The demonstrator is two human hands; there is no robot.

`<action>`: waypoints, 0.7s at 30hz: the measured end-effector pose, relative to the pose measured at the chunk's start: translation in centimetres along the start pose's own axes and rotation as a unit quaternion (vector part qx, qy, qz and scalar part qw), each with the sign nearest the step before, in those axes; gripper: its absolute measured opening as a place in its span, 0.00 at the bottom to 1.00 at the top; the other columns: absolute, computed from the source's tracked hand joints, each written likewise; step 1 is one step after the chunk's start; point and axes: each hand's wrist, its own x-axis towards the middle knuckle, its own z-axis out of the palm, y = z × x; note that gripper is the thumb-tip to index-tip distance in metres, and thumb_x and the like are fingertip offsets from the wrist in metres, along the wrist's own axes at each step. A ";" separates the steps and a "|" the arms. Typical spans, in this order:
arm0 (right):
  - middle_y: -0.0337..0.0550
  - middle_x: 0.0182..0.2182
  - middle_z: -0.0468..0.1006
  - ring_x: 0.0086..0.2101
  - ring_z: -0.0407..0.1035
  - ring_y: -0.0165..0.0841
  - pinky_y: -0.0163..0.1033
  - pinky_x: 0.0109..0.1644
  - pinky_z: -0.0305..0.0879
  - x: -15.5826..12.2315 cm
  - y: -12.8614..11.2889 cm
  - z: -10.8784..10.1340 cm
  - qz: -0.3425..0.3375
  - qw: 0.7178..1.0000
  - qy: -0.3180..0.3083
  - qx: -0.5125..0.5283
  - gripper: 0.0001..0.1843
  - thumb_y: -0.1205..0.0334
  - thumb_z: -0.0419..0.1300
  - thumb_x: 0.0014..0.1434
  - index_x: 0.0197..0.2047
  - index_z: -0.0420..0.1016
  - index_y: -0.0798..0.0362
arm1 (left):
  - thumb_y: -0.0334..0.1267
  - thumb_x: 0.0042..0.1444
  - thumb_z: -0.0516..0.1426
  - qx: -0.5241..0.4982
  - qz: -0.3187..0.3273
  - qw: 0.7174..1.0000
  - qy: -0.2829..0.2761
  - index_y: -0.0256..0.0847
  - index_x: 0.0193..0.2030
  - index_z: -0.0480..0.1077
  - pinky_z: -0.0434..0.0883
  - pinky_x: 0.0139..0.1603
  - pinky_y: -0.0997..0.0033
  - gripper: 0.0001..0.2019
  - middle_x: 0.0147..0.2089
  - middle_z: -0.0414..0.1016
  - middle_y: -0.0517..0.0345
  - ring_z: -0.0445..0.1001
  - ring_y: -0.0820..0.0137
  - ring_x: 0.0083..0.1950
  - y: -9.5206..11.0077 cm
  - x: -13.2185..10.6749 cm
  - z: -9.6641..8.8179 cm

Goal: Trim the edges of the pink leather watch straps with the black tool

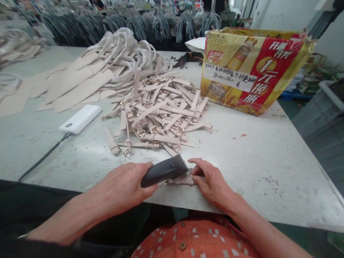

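Strap piece at table edge, hands close

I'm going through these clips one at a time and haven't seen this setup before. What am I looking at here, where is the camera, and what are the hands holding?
There is no machine: the single picture comes from a camera worn on a person's head, looking down at their own bare hands. The left hand grips a dark flat tool laid over a small beige strap piece, which the right hand pins to the table. Beyond lie a pile of beige straps with gold buckles, a white power bank on a cable, looped handles and a printed cardboard box.
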 end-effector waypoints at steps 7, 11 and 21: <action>0.44 0.44 0.89 0.46 0.81 0.44 0.50 0.58 0.75 0.0 -0.2 0.0 0.007 1.000 0.002 0.002 0.29 0.77 0.65 0.65 0.67 0.78 0.48 | 0.54 0.59 0.59 -0.004 -0.017 0.999 -0.028 0.49 0.47 0.84 0.77 0.46 0.56 0.17 0.42 0.92 0.49 0.90 0.47 0.45 -1.2 -1.8 -0.7; 0.43 0.44 0.89 0.47 0.81 0.44 0.49 0.57 0.75 -0.1 -0.4 -0.1 0.012 1.000 0.001 0.005 0.28 0.77 0.66 0.65 0.65 0.78 0.47 | 0.49 0.61 0.60 0.037 0.003 0.999 -0.032 0.50 0.52 0.86 0.79 0.53 0.52 0.18 0.46 0.93 0.47 0.91 0.44 0.50 0.2 -2.1 -0.2; 0.42 0.42 0.89 0.45 0.82 0.43 0.49 0.57 0.75 0.1 -0.4 -0.1 0.020 1.000 0.002 0.017 0.28 0.79 0.66 0.63 0.63 0.79 0.48 | 0.51 0.63 0.58 0.017 0.024 1.000 -0.003 0.50 0.48 0.83 0.77 0.47 0.57 0.15 0.43 0.92 0.49 0.91 0.49 0.47 0.2 -0.2 0.5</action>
